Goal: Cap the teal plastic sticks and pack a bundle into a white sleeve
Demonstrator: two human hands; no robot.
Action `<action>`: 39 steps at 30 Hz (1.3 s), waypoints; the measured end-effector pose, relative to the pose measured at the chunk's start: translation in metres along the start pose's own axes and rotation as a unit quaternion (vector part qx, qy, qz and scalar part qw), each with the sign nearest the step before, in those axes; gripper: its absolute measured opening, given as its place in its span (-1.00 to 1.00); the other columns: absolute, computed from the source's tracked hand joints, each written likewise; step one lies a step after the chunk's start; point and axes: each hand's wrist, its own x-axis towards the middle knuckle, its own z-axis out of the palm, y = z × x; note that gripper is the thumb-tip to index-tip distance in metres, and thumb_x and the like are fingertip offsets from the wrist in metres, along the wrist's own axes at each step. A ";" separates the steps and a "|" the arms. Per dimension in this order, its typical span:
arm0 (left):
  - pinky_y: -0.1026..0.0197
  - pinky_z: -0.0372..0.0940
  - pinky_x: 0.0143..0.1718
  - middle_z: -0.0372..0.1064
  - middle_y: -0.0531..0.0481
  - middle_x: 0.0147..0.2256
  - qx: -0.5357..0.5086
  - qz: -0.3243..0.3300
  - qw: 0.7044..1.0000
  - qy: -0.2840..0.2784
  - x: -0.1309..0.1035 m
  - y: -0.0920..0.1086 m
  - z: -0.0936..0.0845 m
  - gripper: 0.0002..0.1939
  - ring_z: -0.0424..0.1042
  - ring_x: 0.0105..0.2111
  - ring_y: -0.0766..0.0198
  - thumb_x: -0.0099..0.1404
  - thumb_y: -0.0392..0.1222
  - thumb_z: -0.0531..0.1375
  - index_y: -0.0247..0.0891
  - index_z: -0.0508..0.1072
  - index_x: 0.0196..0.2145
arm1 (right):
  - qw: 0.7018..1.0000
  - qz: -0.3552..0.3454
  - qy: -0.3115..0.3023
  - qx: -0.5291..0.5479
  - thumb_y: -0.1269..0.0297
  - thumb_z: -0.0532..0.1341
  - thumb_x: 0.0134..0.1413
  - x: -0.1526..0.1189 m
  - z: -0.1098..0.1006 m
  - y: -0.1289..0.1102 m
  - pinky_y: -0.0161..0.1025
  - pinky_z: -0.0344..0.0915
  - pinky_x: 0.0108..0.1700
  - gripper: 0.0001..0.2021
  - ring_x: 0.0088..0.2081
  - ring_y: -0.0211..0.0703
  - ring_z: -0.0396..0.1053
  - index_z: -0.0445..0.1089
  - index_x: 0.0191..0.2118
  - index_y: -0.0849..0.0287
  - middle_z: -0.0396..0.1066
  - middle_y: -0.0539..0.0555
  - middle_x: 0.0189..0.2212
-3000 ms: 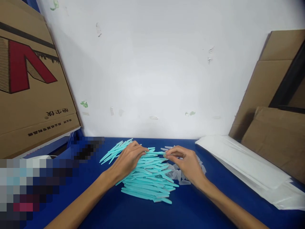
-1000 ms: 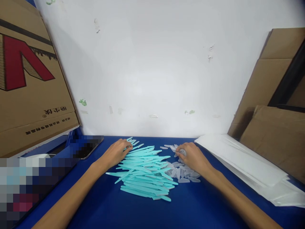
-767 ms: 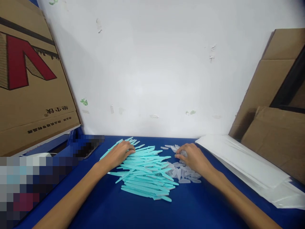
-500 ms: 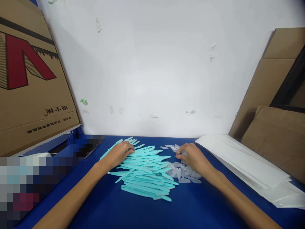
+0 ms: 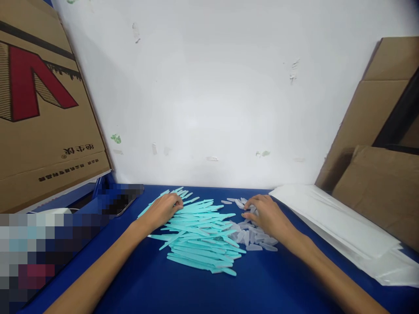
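A loose pile of slim teal plastic sticks (image 5: 199, 231), tapered like eyebrow razors, lies across the blue table. My left hand (image 5: 166, 207) rests on the pile's far left part, its fingers curled and thumb pressed in; what is between the fingertips is hidden. Beside the pile on the right is a heap of small translucent caps (image 5: 253, 235), flat and pointed. My right hand (image 5: 265, 211) hovers at the heap's far side, thumb and fingers apart, with a gap between them and the caps partly covered by the hand.
Folded white sheets (image 5: 337, 226) lie along the right side, in front of cardboard (image 5: 369, 183). At left stands a large printed carton (image 5: 49, 131), with a dark phone-like item (image 5: 127, 203) near it, partly pixelated. A white wall (image 5: 209, 96) rises behind the blue table (image 5: 137, 279).
My right thumb and fingers have spread slightly farther apart over the caps. My left hand has drawn its fingertips in slightly. The piles look the same.
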 end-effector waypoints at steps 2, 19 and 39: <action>0.23 0.23 -0.27 0.52 -0.07 -0.25 -0.002 -0.004 1.000 -0.003 0.000 -0.001 0.000 -0.80 0.47 -0.22 0.12 0.32 -0.24 0.07 -0.20 0.51 -0.32 | 1.000 -0.002 0.002 -0.002 0.15 0.33 0.06 0.000 0.001 0.002 -0.05 0.29 -0.17 -0.87 -0.05 0.21 0.35 0.55 -0.29 0.05 0.48 0.18 -0.14; 0.23 0.19 -0.34 0.47 -0.05 -0.29 0.007 -0.028 1.000 -0.001 -0.002 -0.008 0.007 -0.85 0.45 -0.30 0.15 0.37 -0.19 0.09 -0.21 0.44 -0.28 | 0.999 -0.042 -0.001 0.028 0.26 0.21 0.19 0.000 0.003 -0.007 -0.05 0.29 -0.13 -0.88 -0.09 0.11 0.34 0.47 -0.34 0.09 0.46 0.17 -0.18; 0.23 0.18 -0.33 0.47 -0.05 -0.25 0.036 -0.006 0.999 -0.005 -0.004 -0.001 0.005 -0.84 0.44 -0.31 0.14 0.41 -0.26 0.04 -0.20 0.40 -0.16 | 0.994 -0.095 -0.014 0.046 0.04 0.09 0.30 0.000 -0.019 -0.029 0.01 0.27 -0.07 -0.71 -0.12 0.10 0.42 0.52 -0.22 0.03 0.55 0.10 -0.27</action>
